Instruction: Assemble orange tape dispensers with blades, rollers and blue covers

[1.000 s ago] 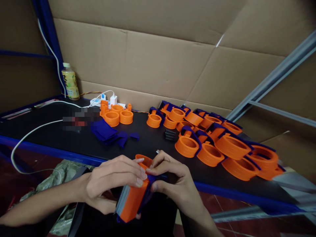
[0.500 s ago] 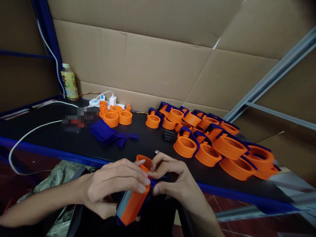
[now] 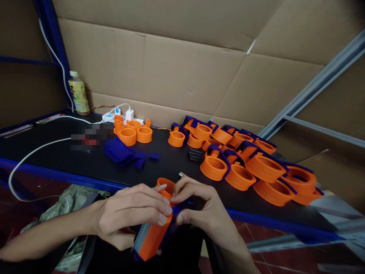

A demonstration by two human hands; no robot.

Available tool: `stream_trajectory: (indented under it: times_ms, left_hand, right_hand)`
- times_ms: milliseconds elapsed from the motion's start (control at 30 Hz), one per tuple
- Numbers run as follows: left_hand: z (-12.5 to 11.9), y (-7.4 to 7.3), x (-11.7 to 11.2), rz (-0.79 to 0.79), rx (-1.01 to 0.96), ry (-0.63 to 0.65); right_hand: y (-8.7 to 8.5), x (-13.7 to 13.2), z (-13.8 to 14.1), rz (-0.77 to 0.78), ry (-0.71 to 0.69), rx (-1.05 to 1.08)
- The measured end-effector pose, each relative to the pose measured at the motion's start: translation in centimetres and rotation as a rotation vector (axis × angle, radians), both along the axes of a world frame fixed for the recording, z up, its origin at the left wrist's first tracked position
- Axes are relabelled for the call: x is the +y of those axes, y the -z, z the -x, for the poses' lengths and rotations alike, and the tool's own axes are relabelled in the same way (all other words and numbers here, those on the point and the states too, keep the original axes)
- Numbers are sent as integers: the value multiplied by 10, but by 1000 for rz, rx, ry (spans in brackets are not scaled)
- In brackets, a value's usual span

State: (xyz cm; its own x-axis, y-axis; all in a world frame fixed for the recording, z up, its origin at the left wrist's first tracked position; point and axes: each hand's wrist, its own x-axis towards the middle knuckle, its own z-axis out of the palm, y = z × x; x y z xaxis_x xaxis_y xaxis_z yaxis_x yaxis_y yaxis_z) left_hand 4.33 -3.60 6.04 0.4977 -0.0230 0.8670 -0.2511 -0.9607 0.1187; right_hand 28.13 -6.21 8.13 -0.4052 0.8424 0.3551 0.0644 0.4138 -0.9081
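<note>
My left hand (image 3: pixel 129 213) and my right hand (image 3: pixel 201 211) both grip one orange plastic part (image 3: pixel 152 238) with a blue piece on its side, held just in front of the table's blue front edge (image 3: pixel 71 177). The part has a round orange collar at its top, between my fingertips. On the black tabletop to the right lies a heap of assembled orange-and-blue ring parts (image 3: pixel 256 165). Further back left stand bare orange rings (image 3: pixel 134 133), with loose blue pieces (image 3: pixel 122 152) in front of them.
A drink bottle (image 3: pixel 77 93) stands at the back left beside a white power strip (image 3: pixel 119 115) with cables; one white cable (image 3: pixel 25 160) loops over the front edge. A small black ribbed block (image 3: pixel 195 155) lies mid-table. Cardboard walls the back; a grey metal frame (image 3: pixel 313 91) runs at right.
My hands and the held part have stayed almost still; the fingertips have shifted slightly on the part's top. The view has drifted a little.
</note>
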Motion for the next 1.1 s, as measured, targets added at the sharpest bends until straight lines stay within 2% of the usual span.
stream_trajectory:
  times_ms: [133, 300, 467, 600, 733, 867, 1000, 1100]
  left_hand:
    - [0, -2, -2, 22, 20, 7]
    - [2, -1, -2, 117, 50, 12]
    - [2, 11, 2, 194, 31, 29]
    - [-3, 21, 5, 311, -120, -24]
    - [-7, 20, 0, 473, -250, -55]
    - [-2, 14, -3, 658, -365, -158]
    - [3, 14, 6, 878, -465, -268]
    - [1, 15, 18, 1088, -576, -288]
  right_hand:
    - [-3, -4, 0, -1, 0, 6]
    - [-11, -10, 3, -35, 68, -22]
    - [-9, -6, 2, -91, 86, -80]
    - [-4, -8, 1, -343, 196, -218]
    - [-5, -15, 2, -609, 236, -484]
    - [-14, -9, 7, -781, 244, -688]
    - [-26, 10, 12, -1002, 284, -800]
    - [-38, 26, 16, -1014, 216, -860]
